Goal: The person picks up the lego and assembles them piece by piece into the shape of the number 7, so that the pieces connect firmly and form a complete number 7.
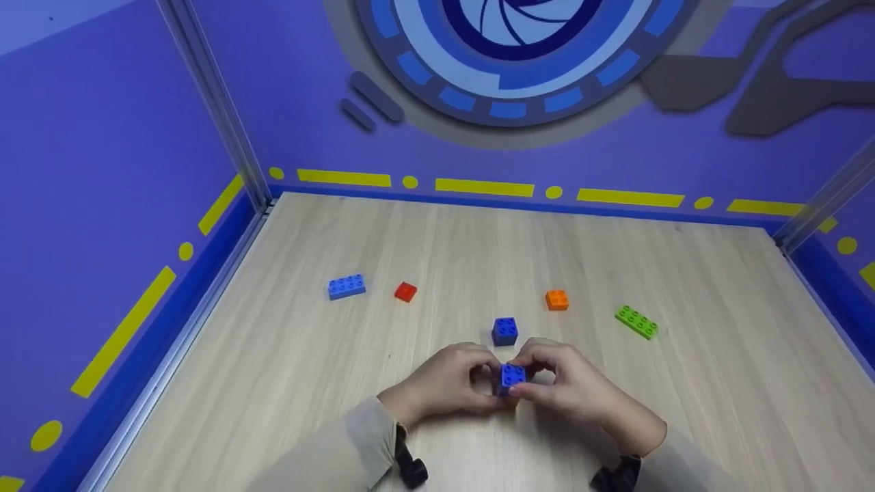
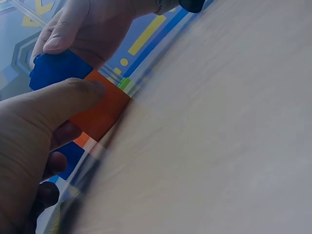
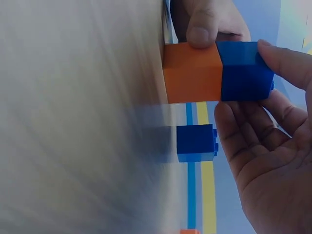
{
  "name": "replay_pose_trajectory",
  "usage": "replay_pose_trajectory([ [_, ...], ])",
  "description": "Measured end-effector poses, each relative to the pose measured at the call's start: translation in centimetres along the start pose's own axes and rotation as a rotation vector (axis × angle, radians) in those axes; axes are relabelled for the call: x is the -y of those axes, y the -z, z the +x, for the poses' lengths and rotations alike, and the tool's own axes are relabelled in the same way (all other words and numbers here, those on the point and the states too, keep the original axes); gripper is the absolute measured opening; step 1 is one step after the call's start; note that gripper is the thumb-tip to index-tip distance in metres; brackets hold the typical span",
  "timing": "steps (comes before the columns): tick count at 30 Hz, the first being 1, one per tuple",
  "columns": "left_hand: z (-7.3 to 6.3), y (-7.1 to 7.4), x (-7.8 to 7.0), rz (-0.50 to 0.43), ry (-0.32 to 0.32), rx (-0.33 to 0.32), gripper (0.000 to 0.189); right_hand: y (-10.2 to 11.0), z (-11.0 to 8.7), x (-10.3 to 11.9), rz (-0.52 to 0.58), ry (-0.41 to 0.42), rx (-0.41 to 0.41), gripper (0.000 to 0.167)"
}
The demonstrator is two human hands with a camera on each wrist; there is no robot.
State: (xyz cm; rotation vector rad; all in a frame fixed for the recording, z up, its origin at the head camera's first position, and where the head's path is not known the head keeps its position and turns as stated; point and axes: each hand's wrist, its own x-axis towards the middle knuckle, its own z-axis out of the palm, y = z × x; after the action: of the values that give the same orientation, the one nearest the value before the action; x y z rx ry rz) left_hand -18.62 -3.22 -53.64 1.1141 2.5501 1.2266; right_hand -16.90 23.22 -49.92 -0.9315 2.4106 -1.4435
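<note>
A blue block [image 1: 513, 377] sits on top of an orange block [image 3: 192, 73], forming a two-block stack on the table near the front. My left hand [image 1: 454, 384] pinches the orange block, its thumb on the near side. From the other side, my right hand [image 1: 573, 386] grips the blue block [image 3: 247, 71] between thumb and fingers. In the head view the orange block is mostly hidden under the blue one and behind my fingers. Just beyond my hands stands another dark blue block [image 1: 504, 331], studs up.
Farther back lie a lighter blue long brick [image 1: 347, 287] and a flat red piece [image 1: 405, 292] on the left. A small orange brick [image 1: 557, 300] and a green long brick [image 1: 636, 322] lie to the right. Patterned purple-blue walls [image 1: 287, 137] border the wooden table [image 1: 307, 383].
</note>
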Motion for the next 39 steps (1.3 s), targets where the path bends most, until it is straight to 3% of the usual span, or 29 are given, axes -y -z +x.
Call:
replay_pose_trajectory([
  [7, -0.3, 0.5, -0.4, -0.287, 0.132, -0.005, 0.040, -0.3, 0.6, 0.0, -0.020, -0.014, 0.041, 0.016],
  [14, 0.1, 0.0, -0.6, -0.518, 0.174, 0.044, 0.037, 0.1, 0.3, 0.1, -0.021, -0.078, 0.074, 0.023],
  [17, 0.2, 0.1, -0.7, -0.520, 0.178, 0.060, 0.033, 0.3, 0.3, 0.1, 0.002, -0.112, 0.070, 0.031],
  [21, 0.3, 0.6, -1.0, -0.449, 0.169, 0.072, 0.035, 0.8, 0.6, -0.1, 0.071, -0.107, 0.042, 0.040],
  [24, 0.5, 0.9, -1.3, -0.402, 0.175, 0.095, 0.036, 1.3, 1.2, -0.2, 0.068, -0.134, -0.052, 0.036],
  [27, 0.9, 1.0, -1.5, -0.377, 0.181, 0.119, 0.037, 1.7, 2.0, -0.5, -0.005, -0.202, -0.177, 0.033],
  [30, 1.2, 1.0, -1.5, -0.390, 0.183, 0.137, 0.038, 2.0, 3.1, -1.2, -0.059, -0.237, -0.233, 0.037],
  [35, 1.5, 0.8, -1.4, -0.432, 0.201, 0.156, 0.037, 2.1, 4.5, -2.5, -0.094, -0.255, -0.193, 0.047],
  [39, 1.6, 0.7, -1.4, -0.426, 0.207, 0.166, 0.037, 2.1, 5.1, -3.0, -0.117, -0.296, -0.152, 0.045],
])
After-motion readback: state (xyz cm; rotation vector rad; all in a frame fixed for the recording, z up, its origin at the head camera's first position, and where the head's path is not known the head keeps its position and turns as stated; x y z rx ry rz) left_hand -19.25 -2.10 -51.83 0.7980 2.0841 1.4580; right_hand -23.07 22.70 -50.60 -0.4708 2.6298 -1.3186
